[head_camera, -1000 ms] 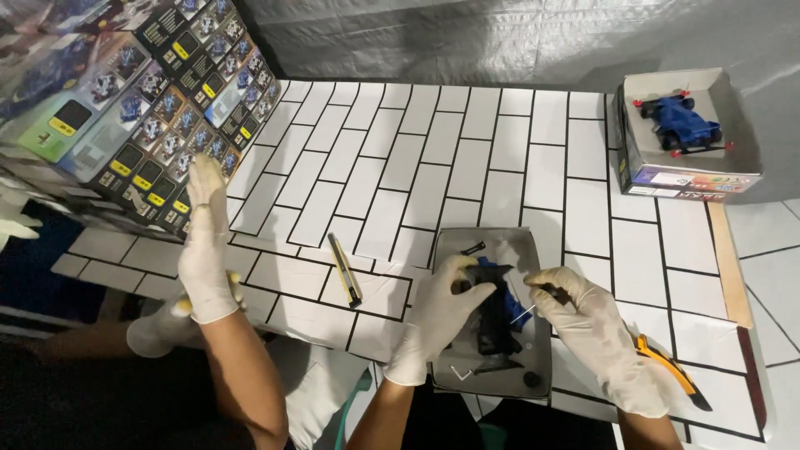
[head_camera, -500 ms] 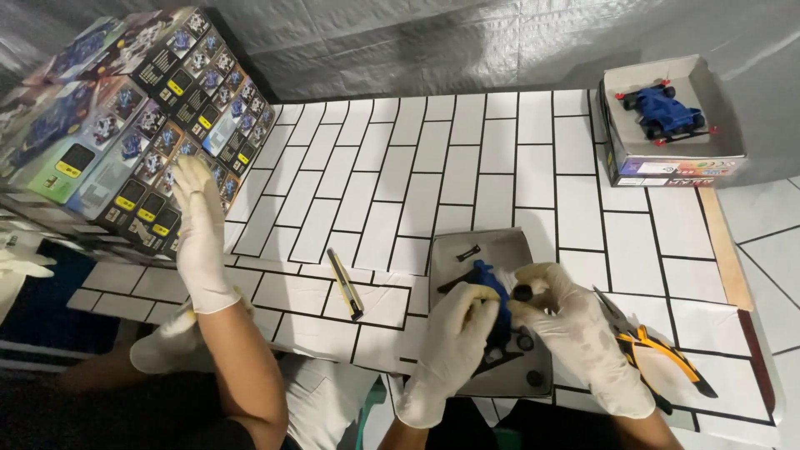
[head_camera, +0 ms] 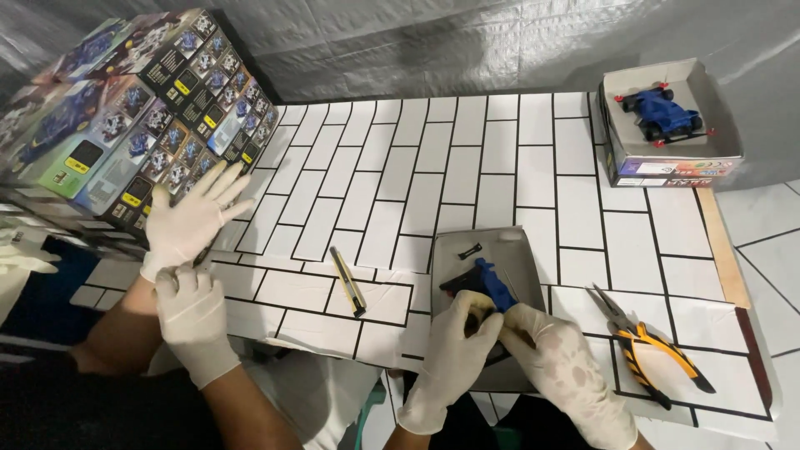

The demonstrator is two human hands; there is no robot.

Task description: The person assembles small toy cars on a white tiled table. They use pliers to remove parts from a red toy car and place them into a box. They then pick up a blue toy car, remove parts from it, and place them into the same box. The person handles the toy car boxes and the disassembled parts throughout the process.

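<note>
Step in hand, as I read it: assembly work on the blue toy-car part. Left hand and right hand, both gloved, meet on its near end, fingers pinched around it; most of the part sticks out just beyond the fingertips, over the grey tray. Can't tell exactly what the fingertips are seating, it's hidden between the two hands.

Judgement: the next move needs fine fingertip pressure with the part kept steady over the tray, so anything loose drops into it. A small black piece lies in the tray beyond the hands, apart from the blue part.

Around the hands:
- orange-and-black pliers on the desk just right of the right hand
- utility knife left of the left hand, near but clear
- open box with finished blue car far beyond and right, well apart
- stacked printed boxes far left; two other gloved hands there belong to a co-worker, one touching the stack

Edges/room: the near desk edge runs right under both wrists and the tray overhangs toward it, so little margin on the near side. Open tiled surface beyond the tray gives room to push forward. Rightward sweep is limited by the pliers.
</note>
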